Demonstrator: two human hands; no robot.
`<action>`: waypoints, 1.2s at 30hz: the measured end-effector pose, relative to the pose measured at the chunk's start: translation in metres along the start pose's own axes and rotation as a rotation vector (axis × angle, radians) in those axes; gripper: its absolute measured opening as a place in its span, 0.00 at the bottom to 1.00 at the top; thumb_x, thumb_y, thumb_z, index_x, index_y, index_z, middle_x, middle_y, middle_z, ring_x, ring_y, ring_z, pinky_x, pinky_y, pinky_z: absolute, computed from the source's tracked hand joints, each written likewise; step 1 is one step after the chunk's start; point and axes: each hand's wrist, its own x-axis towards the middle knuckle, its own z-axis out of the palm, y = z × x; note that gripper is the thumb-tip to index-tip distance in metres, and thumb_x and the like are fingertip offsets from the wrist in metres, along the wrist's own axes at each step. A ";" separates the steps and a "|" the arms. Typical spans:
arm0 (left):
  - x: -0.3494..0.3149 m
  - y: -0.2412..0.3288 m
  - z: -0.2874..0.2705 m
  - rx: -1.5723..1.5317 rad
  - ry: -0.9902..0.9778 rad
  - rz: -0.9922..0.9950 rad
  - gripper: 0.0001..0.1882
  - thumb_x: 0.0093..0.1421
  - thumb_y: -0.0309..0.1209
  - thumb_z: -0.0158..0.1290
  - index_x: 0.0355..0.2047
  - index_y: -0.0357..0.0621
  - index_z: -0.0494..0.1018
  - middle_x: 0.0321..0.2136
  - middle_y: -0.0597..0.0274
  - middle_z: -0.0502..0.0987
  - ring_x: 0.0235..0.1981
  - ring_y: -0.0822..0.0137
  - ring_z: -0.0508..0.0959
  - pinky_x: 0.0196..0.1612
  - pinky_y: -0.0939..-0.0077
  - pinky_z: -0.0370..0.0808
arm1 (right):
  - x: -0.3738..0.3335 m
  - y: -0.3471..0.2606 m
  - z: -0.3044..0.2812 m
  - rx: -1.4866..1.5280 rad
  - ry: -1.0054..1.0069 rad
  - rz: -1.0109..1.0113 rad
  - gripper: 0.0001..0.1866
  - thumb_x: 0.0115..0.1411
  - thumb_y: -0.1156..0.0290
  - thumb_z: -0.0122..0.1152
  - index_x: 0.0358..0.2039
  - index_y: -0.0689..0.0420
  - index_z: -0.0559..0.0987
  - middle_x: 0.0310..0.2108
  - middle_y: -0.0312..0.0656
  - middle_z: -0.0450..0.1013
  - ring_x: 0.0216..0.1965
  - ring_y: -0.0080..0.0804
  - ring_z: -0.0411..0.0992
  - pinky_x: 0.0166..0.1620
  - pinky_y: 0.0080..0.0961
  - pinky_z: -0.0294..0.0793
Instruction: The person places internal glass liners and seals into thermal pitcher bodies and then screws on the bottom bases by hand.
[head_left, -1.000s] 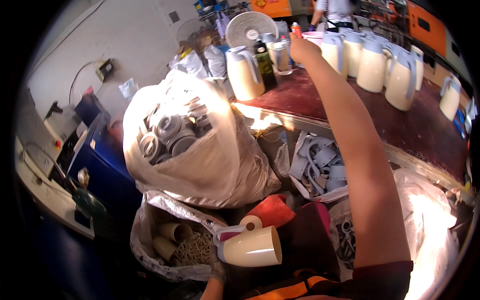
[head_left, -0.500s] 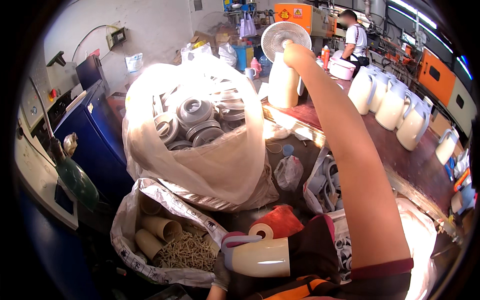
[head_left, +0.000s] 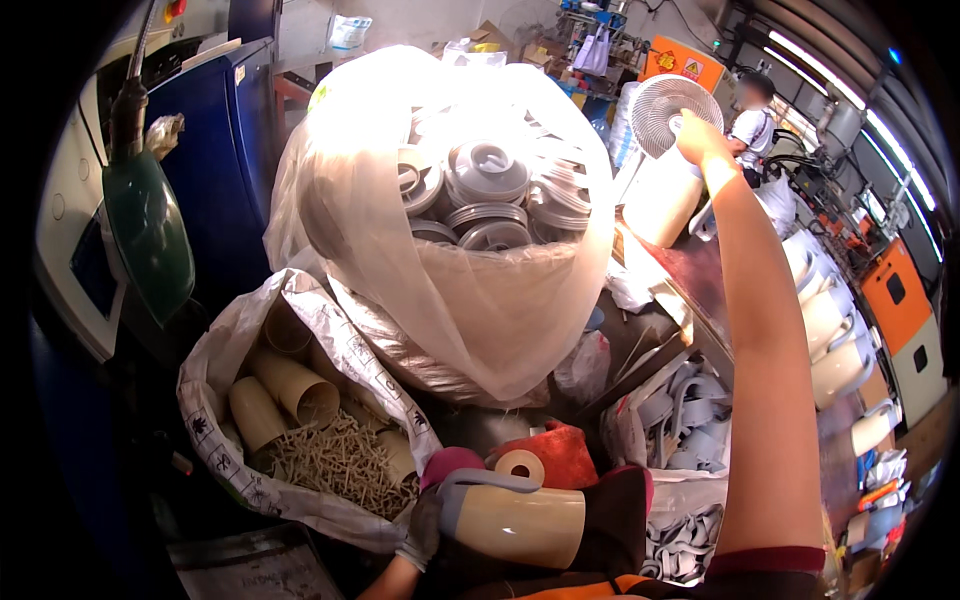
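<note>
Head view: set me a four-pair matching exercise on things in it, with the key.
1. Right hand
2. Left hand
3. Round grey parts
4. Fan

A. in the big translucent bag
B. whitish, with a grille
C. outstretched, at the upper end of the far jug
D. at the grey-blue end of the near jug

Pairs: 1-C; 2-D; 3-A; 4-B.

Cream jug (head_left: 528, 526) on its side
</note>
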 end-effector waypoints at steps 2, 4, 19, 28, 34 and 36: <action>0.002 -0.001 -0.003 0.011 0.002 -0.043 0.24 0.66 0.40 0.36 0.47 0.32 0.71 0.45 0.42 0.74 0.49 0.50 0.73 0.55 0.64 0.66 | -0.009 -0.031 0.006 0.075 0.000 -0.095 0.19 0.59 0.70 0.48 0.50 0.54 0.76 0.47 0.49 0.76 0.49 0.45 0.75 0.49 0.41 0.74; 0.004 0.001 -0.007 -0.049 -0.017 -0.111 0.23 0.66 0.39 0.36 0.48 0.32 0.71 0.45 0.43 0.75 0.50 0.49 0.72 0.56 0.64 0.65 | -0.025 -0.071 0.027 0.208 0.008 -0.377 0.21 0.58 0.56 0.53 0.49 0.52 0.75 0.38 0.45 0.76 0.38 0.42 0.76 0.45 0.34 0.73; 0.007 0.013 -0.005 -0.042 -0.028 -0.134 0.21 0.68 0.42 0.40 0.49 0.38 0.72 0.45 0.62 0.75 0.46 0.68 0.73 0.53 0.72 0.68 | -0.114 -0.145 0.097 1.643 -0.500 0.206 0.17 0.53 0.62 0.57 0.42 0.56 0.73 0.32 0.39 0.76 0.34 0.26 0.76 0.32 0.26 0.73; 0.012 0.055 0.020 -0.368 0.006 -0.239 0.23 0.67 0.47 0.44 0.50 0.40 0.71 0.45 0.62 0.75 0.46 0.68 0.74 0.54 0.73 0.69 | -0.195 -0.196 0.087 0.839 -0.134 -0.321 0.46 0.53 0.45 0.65 0.62 0.64 0.59 0.58 0.57 0.61 0.55 0.49 0.67 0.56 0.43 0.69; 0.035 0.089 0.020 -0.845 0.180 -0.175 0.26 0.64 0.48 0.47 0.52 0.40 0.68 0.45 0.60 0.76 0.46 0.65 0.76 0.53 0.70 0.70 | -0.219 -0.262 0.063 0.906 0.063 -0.489 0.44 0.48 0.49 0.68 0.58 0.64 0.63 0.53 0.55 0.68 0.55 0.50 0.67 0.56 0.40 0.66; 0.037 0.092 0.022 -0.813 0.130 -0.235 0.28 0.64 0.51 0.45 0.54 0.40 0.67 0.46 0.59 0.75 0.47 0.64 0.75 0.54 0.68 0.70 | -0.205 -0.260 0.057 0.901 -0.119 -0.412 0.43 0.48 0.50 0.68 0.57 0.64 0.65 0.49 0.54 0.71 0.52 0.48 0.69 0.54 0.38 0.68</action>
